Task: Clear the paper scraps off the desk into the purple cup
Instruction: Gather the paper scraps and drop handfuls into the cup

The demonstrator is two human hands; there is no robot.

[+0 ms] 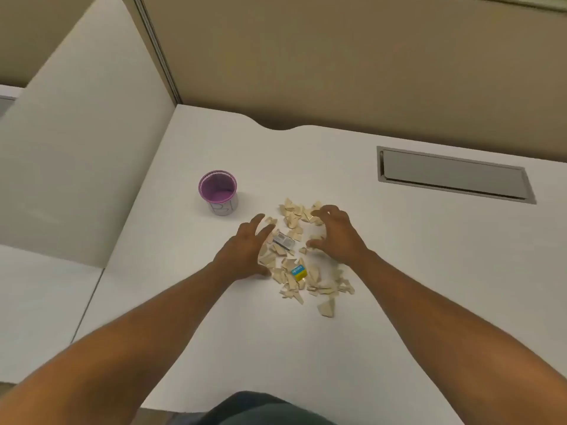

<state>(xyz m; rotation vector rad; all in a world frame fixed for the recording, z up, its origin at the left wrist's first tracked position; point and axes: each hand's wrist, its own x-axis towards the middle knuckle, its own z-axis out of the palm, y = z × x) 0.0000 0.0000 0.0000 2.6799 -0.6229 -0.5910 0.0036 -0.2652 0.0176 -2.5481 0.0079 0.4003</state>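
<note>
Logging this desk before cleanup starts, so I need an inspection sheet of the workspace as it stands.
Surface: white desk, a recessed grey hatch at far right.
Job's things: paper scraps heaped at centre; purple cup upright to their far left, no scraps seen inside.
Clutter: blue-and-yellow eraser and a small grey-white item among the scraps.
Hands: left hand and right hand spread open on either side of the heap.
Cables: nothing seen.
Surroundings: white partition at left, beige wall panel behind.
</note>
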